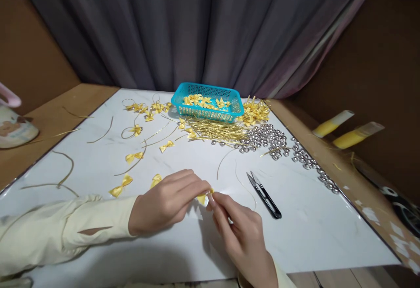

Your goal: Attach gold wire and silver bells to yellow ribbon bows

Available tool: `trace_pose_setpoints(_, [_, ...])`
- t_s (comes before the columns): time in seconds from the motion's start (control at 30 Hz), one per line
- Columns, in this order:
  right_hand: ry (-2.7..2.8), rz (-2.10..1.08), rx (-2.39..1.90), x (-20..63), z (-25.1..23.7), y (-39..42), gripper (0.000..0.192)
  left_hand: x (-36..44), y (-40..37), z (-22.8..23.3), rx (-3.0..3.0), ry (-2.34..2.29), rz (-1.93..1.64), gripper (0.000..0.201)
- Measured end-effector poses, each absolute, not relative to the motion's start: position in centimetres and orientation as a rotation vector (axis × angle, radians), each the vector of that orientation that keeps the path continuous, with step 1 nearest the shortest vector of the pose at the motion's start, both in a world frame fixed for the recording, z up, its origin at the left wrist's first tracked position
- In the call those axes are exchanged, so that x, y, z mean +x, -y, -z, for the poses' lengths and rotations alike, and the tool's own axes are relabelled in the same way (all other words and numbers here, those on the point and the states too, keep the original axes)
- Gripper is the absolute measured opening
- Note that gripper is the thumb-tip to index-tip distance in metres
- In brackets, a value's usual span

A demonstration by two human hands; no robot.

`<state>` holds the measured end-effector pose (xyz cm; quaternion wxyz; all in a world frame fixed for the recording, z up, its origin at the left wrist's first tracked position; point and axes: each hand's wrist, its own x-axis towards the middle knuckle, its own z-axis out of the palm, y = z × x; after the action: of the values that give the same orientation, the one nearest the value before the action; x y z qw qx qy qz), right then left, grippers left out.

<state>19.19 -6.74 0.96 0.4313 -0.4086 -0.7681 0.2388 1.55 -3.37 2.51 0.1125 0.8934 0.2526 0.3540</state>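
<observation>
- Left hand point(169, 200) and right hand point(238, 229) meet at the near middle of the white board point(311, 231); the fingertips of both are pinched shut on one small yellow bow point(202, 198), held just above the surface.
- Work in hand, by my judgement: fitting a bow to a gold wire; whether a wire is already threaded cannot be told.
- Seemingly finished: a few wire loops with bows point(135, 130) at the far left.
- Remaining stock is large: loose bows point(120, 186) scattered near the left hand, more in the blue basket point(206, 111), a bundle of gold wires point(216, 130) before it, silver beads point(272, 138) at right.
- Thread snips point(264, 194) lie untouched beside the right hand.
- Assessment: early stage, most pieces unassembled.
</observation>
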Motion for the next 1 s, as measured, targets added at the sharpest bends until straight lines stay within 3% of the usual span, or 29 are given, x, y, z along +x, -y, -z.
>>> trace_pose_setpoints(0.4, [1.725,-0.501,-1.02,19.2,-0.4,7.3,0.016,2.2,4.2,-2.4,2.354,-0.853,-1.316,0.02])
trace_pose_setpoints(0.63, [1.714,-0.582,-0.98,19.3,-0.5,7.2,0.019,1.2,3.4,-2.6,2.529,-0.621,-1.257,0.027])
trace_pose_setpoints(0.87, [1.687,0.012,-1.025,19.3,0.1,7.3,0.023,1.8,3.6,-4.0,2.219,-1.043,-1.198,0.009])
trace_pose_setpoints(1.0, [1.794,0.168,-0.991,19.4,0.6,7.1,0.027,2.2,4.0,-4.2,2.184,-0.95,-1.156,0.018])
